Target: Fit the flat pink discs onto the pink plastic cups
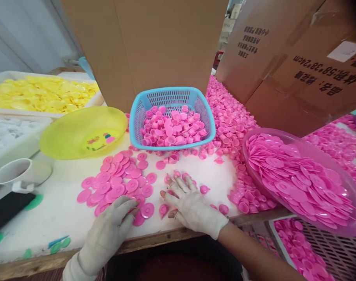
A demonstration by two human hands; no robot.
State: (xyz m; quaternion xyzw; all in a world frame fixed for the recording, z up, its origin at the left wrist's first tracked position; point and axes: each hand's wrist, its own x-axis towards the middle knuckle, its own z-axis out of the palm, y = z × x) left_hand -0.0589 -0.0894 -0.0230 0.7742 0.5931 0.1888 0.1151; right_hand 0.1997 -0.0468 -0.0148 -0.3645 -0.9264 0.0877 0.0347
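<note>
Both my hands wear pale cloth gloves with cut fingertips. My left hand (pixel 109 232) lies flat on the white table (pixel 57 210), its fingers stretched onto the near edge of a pile of flat pink discs (pixel 122 183). My right hand (pixel 191 203) rests palm down with fingers spread over a few small pink cup-shaped pieces (pixel 178 177). One pink cup (pixel 163 210) sits between the two hands. Neither hand visibly grips anything.
A blue basket (pixel 172 97) holds pink cups behind my hands. A yellow bowl (pixel 84 132) stands at left. At right a pink bowl (pixel 301 179) holds flat discs over a crate (pixel 327 249). Loose pink cups (pixel 233 117) heap beside cardboard boxes (pixel 286 62). Yellow pieces (pixel 40 93) fill a tray far left.
</note>
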